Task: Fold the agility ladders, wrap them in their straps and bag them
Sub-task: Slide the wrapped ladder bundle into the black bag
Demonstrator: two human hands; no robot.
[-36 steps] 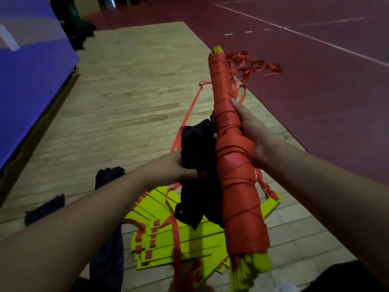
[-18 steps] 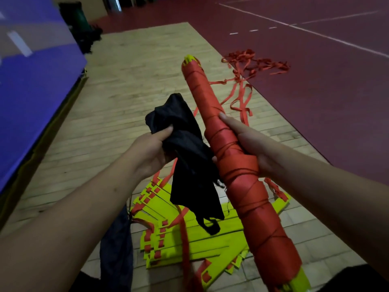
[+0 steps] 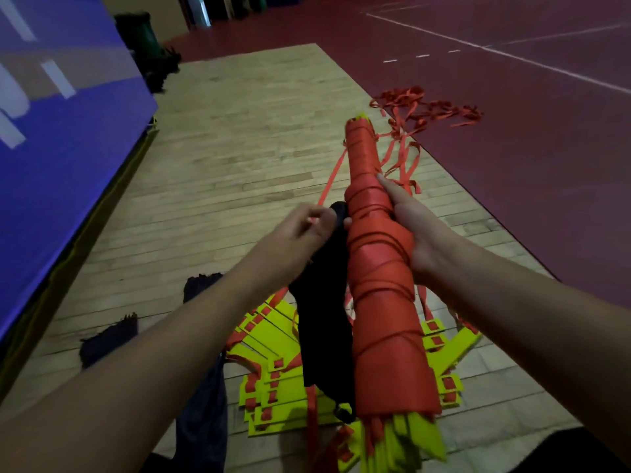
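While your right hand (image 3: 413, 230) grasps the ladder bundle (image 3: 379, 268) about its middle, thumb hooked round the bundle's left side and forefinger laid straight along its right, you hold the bundle in the air in front of you, its length pointing away from you. Orange strap is wound round it from end to end, and yellow rung tips poke out at both ends (the near end is blurred).

Just left of the bundle, your left hand (image 3: 300, 233) has its fingers curled and pinches the top edge of the black bag (image 3: 324, 322). The bag hangs limp from that pinch, lying against the bundle's left side and reaching nearly to its near end. Whether the bag's mouth is open you cannot tell from here.

Under the bundle, a second ladder (image 3: 273, 380) lies fanned out on the wooden floor (image 3: 239, 148), yellow rungs threaded on orange straps. Beyond the bundle's far end, a tangle of loose straps (image 3: 426, 107) sprawls across the line where the wood meets the red court (image 3: 529, 165). Left of the bundle, two dark scraps of cloth (image 3: 109, 339) lie on the wood, apart from each other. Well to the left of the bundle stands a blue mat (image 3: 61, 131), with a green bin (image 3: 140, 32) at its far end.
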